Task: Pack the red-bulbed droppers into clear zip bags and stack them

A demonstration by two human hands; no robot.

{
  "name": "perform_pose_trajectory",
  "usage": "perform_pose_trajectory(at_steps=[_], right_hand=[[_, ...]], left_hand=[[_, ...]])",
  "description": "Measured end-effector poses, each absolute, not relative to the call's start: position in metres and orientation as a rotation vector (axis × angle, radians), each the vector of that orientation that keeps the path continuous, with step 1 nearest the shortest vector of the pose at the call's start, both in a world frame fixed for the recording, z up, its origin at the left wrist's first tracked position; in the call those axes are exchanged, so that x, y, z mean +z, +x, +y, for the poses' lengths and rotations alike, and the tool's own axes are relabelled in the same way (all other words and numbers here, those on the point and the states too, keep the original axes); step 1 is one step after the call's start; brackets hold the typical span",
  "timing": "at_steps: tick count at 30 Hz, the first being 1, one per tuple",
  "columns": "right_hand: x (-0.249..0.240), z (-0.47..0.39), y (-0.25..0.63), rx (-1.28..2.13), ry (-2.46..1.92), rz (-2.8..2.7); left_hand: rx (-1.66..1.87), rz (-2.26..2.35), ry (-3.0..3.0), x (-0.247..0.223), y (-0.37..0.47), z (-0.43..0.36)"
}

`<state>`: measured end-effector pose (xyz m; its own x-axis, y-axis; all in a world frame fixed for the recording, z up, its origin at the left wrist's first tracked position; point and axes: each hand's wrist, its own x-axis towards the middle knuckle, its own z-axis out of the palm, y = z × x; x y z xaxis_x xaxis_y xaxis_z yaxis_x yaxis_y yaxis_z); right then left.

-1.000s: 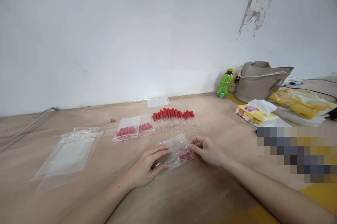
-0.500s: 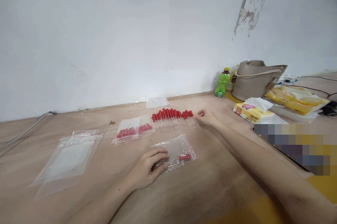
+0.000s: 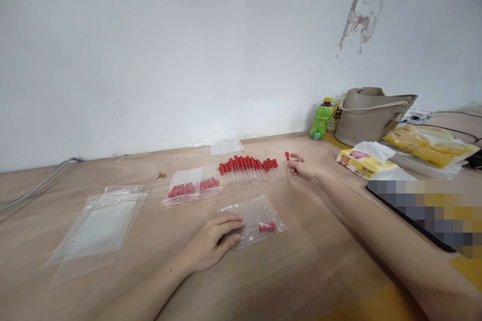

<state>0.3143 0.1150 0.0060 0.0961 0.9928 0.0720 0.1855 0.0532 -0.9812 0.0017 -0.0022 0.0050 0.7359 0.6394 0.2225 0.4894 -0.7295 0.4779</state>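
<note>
Red-bulbed dropper [image 3: 287, 155] – now in right hand [image 3: 307, 170]

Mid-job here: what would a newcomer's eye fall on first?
Probably the red-topped droppers, bunched in a row beyond the clear bag that the left hand rests on. Just right of the row, the right hand holds a single dropper. Farther right, the green bottle stands out near the pale wall.
</note>
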Motion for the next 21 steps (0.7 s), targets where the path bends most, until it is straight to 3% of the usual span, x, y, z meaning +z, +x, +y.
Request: perform_pose_trajectory(at_steps=[8,14,18,21], right_hand=[[-0.017,0.030,0.279,1.080,-1.110,-1.089],[-0.018,0.015,0.271,1.249,-1.088,-0.992],[-0.014,0.016,0.285,1.394,-1.138,-1.266],[-0.009,0.016,0.296,1.288,-1.227,-1.663]], left_hand=[[0.356,0.819,2.600,0.009,-0.001,0.002],[0.402,0.843,2.653,0.006,0.001,0.001],[0.403,0.921,2.638,0.006,0.000,-0.001],[0.379,0.964,2.646,0.004,-0.002,-0.002]])
